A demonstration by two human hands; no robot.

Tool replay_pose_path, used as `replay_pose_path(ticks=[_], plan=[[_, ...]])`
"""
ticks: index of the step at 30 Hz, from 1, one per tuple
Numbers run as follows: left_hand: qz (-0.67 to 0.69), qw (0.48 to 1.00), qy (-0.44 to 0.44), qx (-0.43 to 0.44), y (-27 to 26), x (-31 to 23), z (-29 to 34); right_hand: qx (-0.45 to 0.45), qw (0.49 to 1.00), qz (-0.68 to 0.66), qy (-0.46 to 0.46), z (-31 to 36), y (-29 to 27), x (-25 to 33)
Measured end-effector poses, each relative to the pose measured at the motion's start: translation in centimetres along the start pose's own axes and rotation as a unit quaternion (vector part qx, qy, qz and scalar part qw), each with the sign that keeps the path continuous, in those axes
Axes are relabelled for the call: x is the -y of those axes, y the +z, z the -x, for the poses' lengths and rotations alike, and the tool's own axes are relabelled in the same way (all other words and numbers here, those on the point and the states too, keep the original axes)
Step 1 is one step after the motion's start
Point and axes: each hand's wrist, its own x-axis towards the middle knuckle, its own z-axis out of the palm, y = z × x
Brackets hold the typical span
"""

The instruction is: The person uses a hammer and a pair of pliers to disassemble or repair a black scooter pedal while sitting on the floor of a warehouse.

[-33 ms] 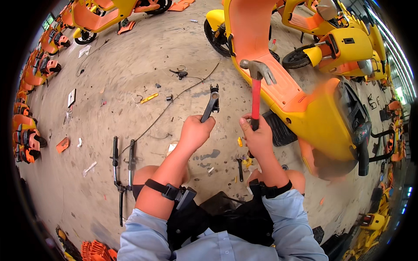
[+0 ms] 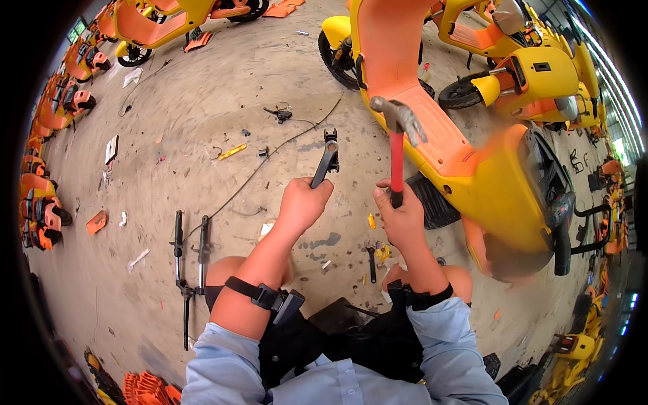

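Note:
My left hand (image 2: 307,206) is closed around the lower end of a dark metal arm (image 2: 324,167) with a round eye at its top. A dark notched bracket (image 2: 331,137) shows beside that eye; whether the two are joined I cannot tell. In my right hand (image 2: 403,214) is a claw hammer (image 2: 396,158) with a red shaft and black grip, held upright. Its steel head is blurred and stands apart from the metal arm, to the right of it.
A yellow and orange scooter (image 2: 432,128) lies close on my right. On the floor are a front fork (image 2: 181,253), a long cable (image 2: 270,155), a brake lever (image 2: 278,115), a yellow tool (image 2: 232,152) and a wrench (image 2: 372,263). More scooters (image 2: 152,27) stand around.
The hammer's head has shifted slightly left and is more blurred. My left hand and the metal arm look nearly still.

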Motion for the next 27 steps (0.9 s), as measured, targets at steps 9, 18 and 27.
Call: replay_pose_path(ticks=[9,18,27], plan=[[-0.108,0.988,0.073,-0.087,-0.9,1.4,-1.2,0.090,0.983,0.159,0.006,0.4,1.2,-1.8],[-0.281,0.939,0.165,-0.113,-1.2,1.3,-0.2,0.034,0.979,0.181,-0.083,0.2,0.2,-0.1],[-0.258,0.949,0.130,-0.123,-2.2,0.0,0.3,0.053,0.968,0.245,-0.028,0.1,-0.5,-0.5]])
